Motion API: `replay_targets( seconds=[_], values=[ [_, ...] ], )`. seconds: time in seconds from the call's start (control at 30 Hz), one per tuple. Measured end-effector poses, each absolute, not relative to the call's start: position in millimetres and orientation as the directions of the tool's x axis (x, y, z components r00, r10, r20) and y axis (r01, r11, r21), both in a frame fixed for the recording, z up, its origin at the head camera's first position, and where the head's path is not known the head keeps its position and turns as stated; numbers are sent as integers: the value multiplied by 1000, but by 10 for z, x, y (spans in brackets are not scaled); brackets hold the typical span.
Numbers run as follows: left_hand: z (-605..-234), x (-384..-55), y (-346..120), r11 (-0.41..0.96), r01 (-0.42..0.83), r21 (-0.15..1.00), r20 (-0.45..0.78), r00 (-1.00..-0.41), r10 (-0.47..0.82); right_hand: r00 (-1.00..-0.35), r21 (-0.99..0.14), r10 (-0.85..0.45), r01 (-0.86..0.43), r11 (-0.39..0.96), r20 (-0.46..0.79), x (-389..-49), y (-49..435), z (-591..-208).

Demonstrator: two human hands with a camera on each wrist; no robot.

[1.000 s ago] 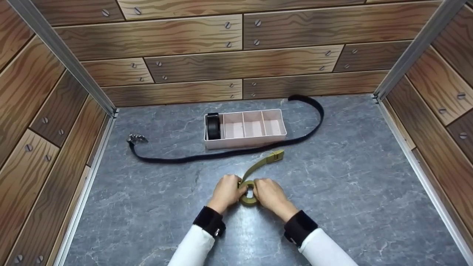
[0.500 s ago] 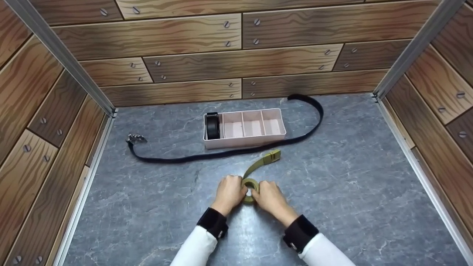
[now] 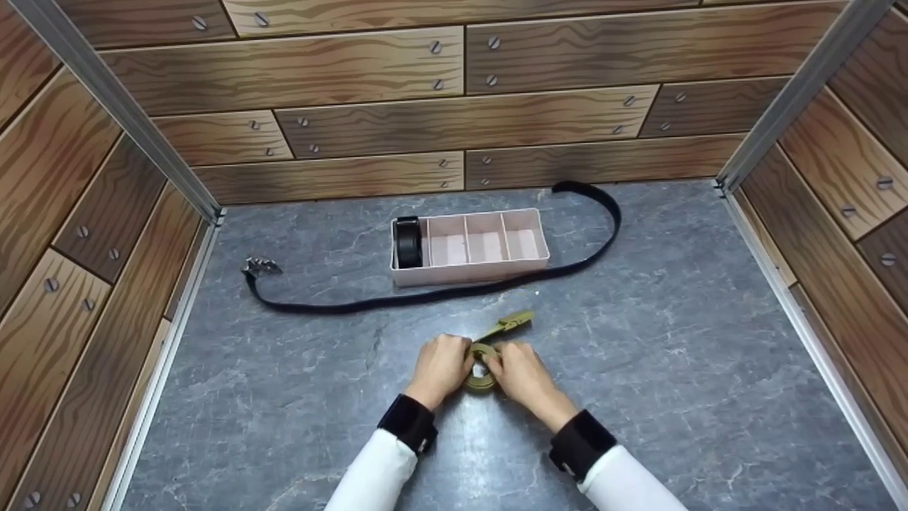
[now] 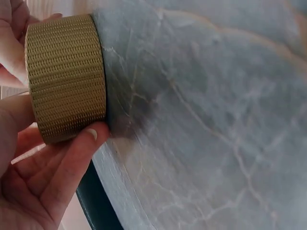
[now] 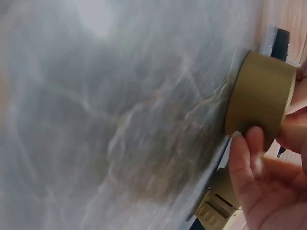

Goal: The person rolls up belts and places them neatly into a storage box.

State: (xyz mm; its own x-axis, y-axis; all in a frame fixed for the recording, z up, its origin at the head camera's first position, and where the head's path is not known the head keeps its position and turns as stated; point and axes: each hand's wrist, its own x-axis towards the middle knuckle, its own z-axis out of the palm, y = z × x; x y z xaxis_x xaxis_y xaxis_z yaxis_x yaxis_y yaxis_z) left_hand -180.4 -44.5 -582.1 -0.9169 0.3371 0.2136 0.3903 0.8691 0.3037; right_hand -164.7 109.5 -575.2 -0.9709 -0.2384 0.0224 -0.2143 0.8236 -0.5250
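Observation:
An olive-coloured webbing belt (image 3: pixel 481 384) is wound into a ring-shaped roll standing on its edge face on the grey surface. My left hand (image 3: pixel 440 367) grips the roll from the left, my right hand (image 3: pixel 523 376) from the right, thumbs at the central hole. A short free length leads away behind the roll to the belt's buckle (image 3: pixel 515 321). In the left wrist view the ribbed outer layer of the roll (image 4: pixel 67 79) shows, fingers pressed to its side. The right wrist view shows the roll (image 5: pixel 261 98) between fingers and thumb, with the buckle (image 5: pixel 216 206) below it.
Behind the hands stands a pale pink box (image 3: pixel 472 271) with compartments, a coiled black belt (image 3: pixel 409 243) in its leftmost one. A long dark strap (image 3: pixel 369 304) curves in front of the box, metal clips (image 3: pixel 262 265) at its left end. Wood-patterned walls (image 3: pixel 454 128) enclose the surface.
The buckle end has drawn closer to the roll and tipped lower, leaving a shorter free length. Both hands stay round the roll with small finger shifts.

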Motion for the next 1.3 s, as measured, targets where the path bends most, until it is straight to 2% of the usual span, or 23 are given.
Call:
replay_targets(
  seconds=[0.1,0.2,0.4,0.57,0.67,0.8,0.93,1.0,1.17,1.3],
  values=[
    [-5817,-1797,-422,873,375,311,218,-922,319,-985,-564,-156,-88,821,-74,-1597,1103,-5734],
    [-5798,-1795,-418,871,372,321,195,-926,323,-984,-529,-152,-79,845,-96,-1578,1106,-5720],
    [-5766,-1820,-431,859,365,359,118,-931,347,-965,-426,-263,-241,872,6,-1648,1124,-5735],
    [-5769,-1836,-433,860,366,356,113,-930,349,-922,-386,-379,-378,842,77,-1693,1131,-5756],
    [-5773,-1838,-434,855,375,358,130,-927,352,-910,-374,-401,-411,831,107,-1709,1130,-5770],
    [-5785,-1832,-435,854,373,362,146,-928,344,-950,-459,-301,-303,835,81,-1700,1136,-5774],
    [-5795,-1821,-428,859,351,372,138,-936,323,-988,-570,-142,-86,817,-55,-1657,1137,-5751],
    [-5792,-1818,-425,859,348,376,125,-938,325,-988,-573,-118,-40,819,-98,-1643,1140,-5741],
    [-5770,-1819,-433,822,363,438,81,-927,366,-983,-497,-177,-132,857,-43,-1662,1173,-5743],
    [-5725,-1796,-460,747,354,563,93,-925,368,-980,-504,-198,-187,843,33,-1692,1221,-5751]
  ],
)
